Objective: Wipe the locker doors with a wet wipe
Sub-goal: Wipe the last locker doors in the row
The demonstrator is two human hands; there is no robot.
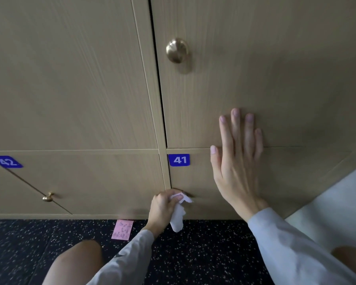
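Beige wooden locker doors fill the view. Low on the right is door 41 [203, 177] with a blue number plate [179, 160]. My left hand [164, 204] grips a crumpled white wet wipe [178, 217] against this door's left edge, where the door's knob is hidden behind hand and wipe. My right hand [235, 161] lies flat with straight fingers, pressing across the seam between door 41 and the upper right door [255, 68]. Door 42 [80, 182] sits at the lower left.
A brass knob [177, 50] sticks out of the upper right door, and a small brass knob [48, 197] is on door 42. A pink handwritten note [122, 229] lies on the dark speckled floor [203, 254]. My knees show at the bottom.
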